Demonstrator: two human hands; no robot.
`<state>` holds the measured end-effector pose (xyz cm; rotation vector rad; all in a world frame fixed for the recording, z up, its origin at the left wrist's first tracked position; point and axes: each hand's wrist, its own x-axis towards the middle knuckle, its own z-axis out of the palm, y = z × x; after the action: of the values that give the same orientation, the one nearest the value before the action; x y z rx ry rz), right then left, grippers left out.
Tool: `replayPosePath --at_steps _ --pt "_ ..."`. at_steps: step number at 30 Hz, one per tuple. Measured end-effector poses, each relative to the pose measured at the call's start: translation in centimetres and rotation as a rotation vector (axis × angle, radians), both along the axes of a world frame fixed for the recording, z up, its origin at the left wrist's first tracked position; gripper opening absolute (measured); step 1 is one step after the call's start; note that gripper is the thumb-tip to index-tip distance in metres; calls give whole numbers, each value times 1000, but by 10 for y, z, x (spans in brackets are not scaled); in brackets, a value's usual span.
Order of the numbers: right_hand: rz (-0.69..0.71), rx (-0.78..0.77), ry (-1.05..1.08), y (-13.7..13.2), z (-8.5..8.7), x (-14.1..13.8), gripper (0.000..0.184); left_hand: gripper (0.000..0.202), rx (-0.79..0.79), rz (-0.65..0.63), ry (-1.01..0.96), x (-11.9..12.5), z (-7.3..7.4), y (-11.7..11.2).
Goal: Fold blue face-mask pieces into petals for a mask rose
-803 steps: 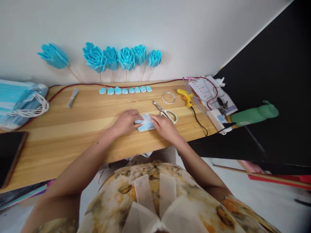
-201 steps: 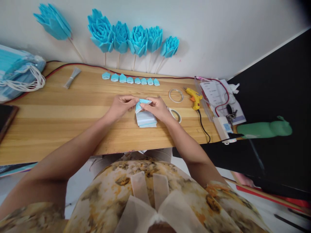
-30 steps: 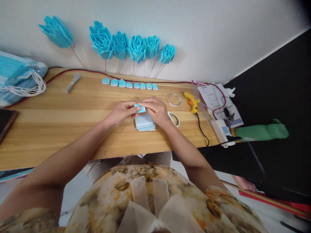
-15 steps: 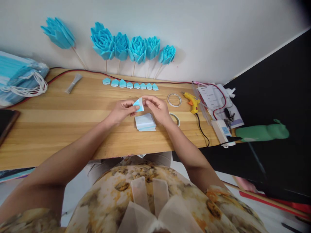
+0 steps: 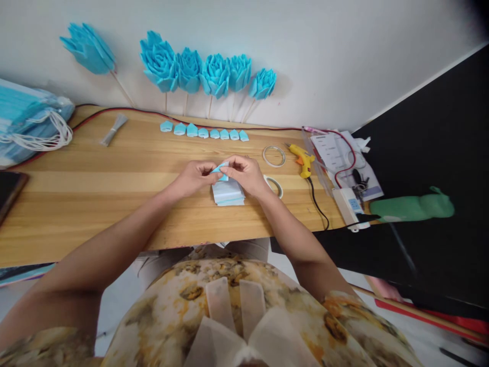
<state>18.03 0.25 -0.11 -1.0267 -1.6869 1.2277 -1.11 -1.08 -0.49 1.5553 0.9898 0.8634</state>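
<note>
Between my two hands is a small blue-and-white folded piece of face-mask fabric (image 5: 220, 172). My left hand (image 5: 194, 177) pinches its left side, and my right hand (image 5: 244, 173) grips its right side with thumb and fingers. Just below it lies a stack of cut fabric pieces (image 5: 228, 193), pale side up. Farther back, several folded blue petals (image 5: 192, 130) stand in a row along the desk. Several blue fabric flowers on sticks (image 5: 216, 76) lean against the wall behind them.
To the right are a roll of tape (image 5: 274, 156), another tape roll (image 5: 275, 187), a yellow glue gun (image 5: 303, 160), a power strip (image 5: 349, 208) and a green bottle (image 5: 412, 208). On the left lie a bag of blue masks (image 5: 34, 122), a bundle of thin ties (image 5: 113, 130) and a phone (image 5: 11, 193).
My right hand has come in from beside the fabric piece and now grips it too. The piece looks more folded and sits slightly lower, nearer the stack.
</note>
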Motion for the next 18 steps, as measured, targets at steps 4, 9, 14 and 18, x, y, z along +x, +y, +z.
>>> replayPosePath --at_steps 4,9,14,18 --pt "-32 59 -35 -2 2 -1 23 37 -4 -21 -1 -1 -1 0" --pt "-48 379 -184 -2 6 3 17 37 -23 -28 -22 -2 1 1" --pt "17 640 -271 4 3 9 21 35 -52 -19 -62 -2 7 0" --pt "26 695 -305 7 -1 11 24 34 -64 -18 -89 -2 7 -1"
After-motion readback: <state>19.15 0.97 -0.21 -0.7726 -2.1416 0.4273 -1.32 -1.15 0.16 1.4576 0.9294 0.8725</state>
